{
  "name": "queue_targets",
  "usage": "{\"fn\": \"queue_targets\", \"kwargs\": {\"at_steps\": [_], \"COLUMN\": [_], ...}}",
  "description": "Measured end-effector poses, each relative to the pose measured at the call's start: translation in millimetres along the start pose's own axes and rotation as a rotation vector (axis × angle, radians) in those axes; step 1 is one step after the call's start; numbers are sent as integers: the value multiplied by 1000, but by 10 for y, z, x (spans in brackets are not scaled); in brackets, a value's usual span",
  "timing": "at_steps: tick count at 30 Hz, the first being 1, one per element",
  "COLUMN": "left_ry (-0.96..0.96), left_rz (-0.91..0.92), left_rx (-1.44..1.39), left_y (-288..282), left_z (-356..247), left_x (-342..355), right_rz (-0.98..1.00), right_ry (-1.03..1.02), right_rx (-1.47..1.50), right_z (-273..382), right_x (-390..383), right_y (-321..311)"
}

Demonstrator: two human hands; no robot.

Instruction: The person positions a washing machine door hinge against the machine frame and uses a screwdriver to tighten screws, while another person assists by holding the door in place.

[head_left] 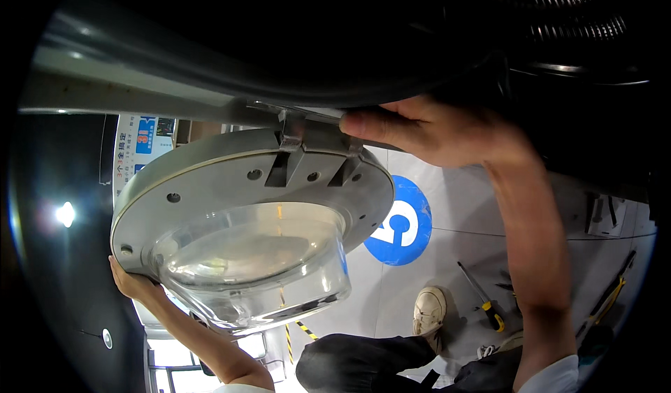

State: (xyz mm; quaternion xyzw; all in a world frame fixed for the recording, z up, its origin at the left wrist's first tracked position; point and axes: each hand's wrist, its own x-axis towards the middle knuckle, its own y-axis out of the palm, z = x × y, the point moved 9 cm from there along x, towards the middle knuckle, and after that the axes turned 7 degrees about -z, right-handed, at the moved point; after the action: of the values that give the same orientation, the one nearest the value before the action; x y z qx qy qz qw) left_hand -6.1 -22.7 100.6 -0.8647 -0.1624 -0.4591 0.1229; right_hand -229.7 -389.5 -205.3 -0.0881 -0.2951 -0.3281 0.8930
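Note:
A round washing machine door [231, 173], with a grey inner ring and screw holes, hangs swung out and tilted in the middle. From its centre bulges a clear glass bowl [258, 260]. A metal hinge [297, 131] joins the door's upper edge to the machine's front. My left hand [136, 281] is closed round the door's lower left rim, its fingers partly behind it. At the right end of the hinge, my right hand [433, 131] presses its thumb on the metal plate. The other fingers of that hand are hidden in the dark above.
The dark machine body fills the top, with a pale front panel [126, 89] at the left. Below lies a tiled floor with a blue round sticker [405, 222]. A yellow-handled screwdriver [493, 316] and other tools lie near my shoe [428, 309].

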Motion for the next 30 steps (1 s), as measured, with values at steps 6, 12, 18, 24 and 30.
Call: {"fn": "queue_targets", "kwargs": {"at_steps": [6, 12, 18, 24, 30], "left_ry": [4, 86, 26, -5, -15], "left_rz": [30, 16, 5, 17, 17], "left_rx": [-48, 19, 23, 23, 1], "left_y": [30, 22, 11, -9, -23], "left_z": [-25, -125, -101, -54, -5], "left_x": [-15, -23, -86, -44, -1], "right_rz": [-28, -28, -127, -156, -55], "right_ry": [-64, -146, -146, -197, -60], "right_rx": [174, 228, 45, 78, 108], "right_z": [0, 148, 175, 256, 225], "right_x": [-18, 38, 64, 95, 84], "right_y": [-25, -47, -45, -10, 50]}}
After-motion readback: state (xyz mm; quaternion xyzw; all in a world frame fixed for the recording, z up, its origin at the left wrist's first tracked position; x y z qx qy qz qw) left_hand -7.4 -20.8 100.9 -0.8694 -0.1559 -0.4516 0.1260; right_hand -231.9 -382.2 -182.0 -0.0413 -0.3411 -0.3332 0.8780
